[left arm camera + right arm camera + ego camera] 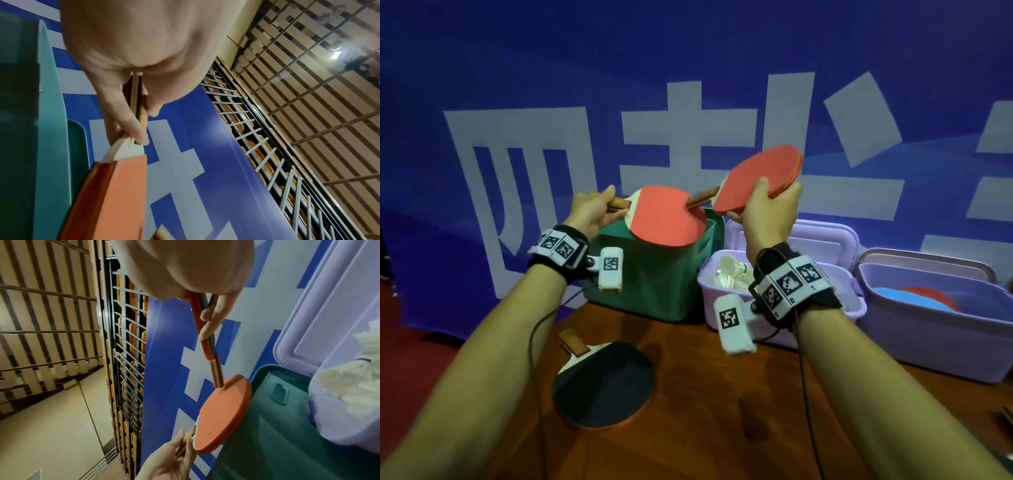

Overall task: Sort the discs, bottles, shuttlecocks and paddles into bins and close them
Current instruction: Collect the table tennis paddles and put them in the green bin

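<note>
Two paddles are held up in the air above the green bin [654, 274], one in each hand. The left hand [589, 212] pinches the wooden handle of the left paddle [664, 219] between thumb and curled fingers [131, 123]; its round blade shows a flat orange-red rubber face with a pale bare wedge of wood next to the handle. The right hand [767, 212] grips the right paddle [756, 178] by the edge of its blade, thumb on the red face and fingers [213, 321] wrapped round the back, so that the brown handle points down and left and its tip reaches the left paddle's red face. Seen edge-on from the right wrist, that blade has an orange layer on one side and a dark layer on the other.

A third paddle [604, 383] lies flat on the brown table [722, 411], black face up with a thin red rim showing beneath, its short wooden handle pointing away toward the left.

Right of the green bin stands an open lilac bin [709, 301] holding white shuttlecocks [732, 274], its lid tilted up behind. Further right, a second lilac bin [928, 342] holds blue and red discs [917, 296].
</note>
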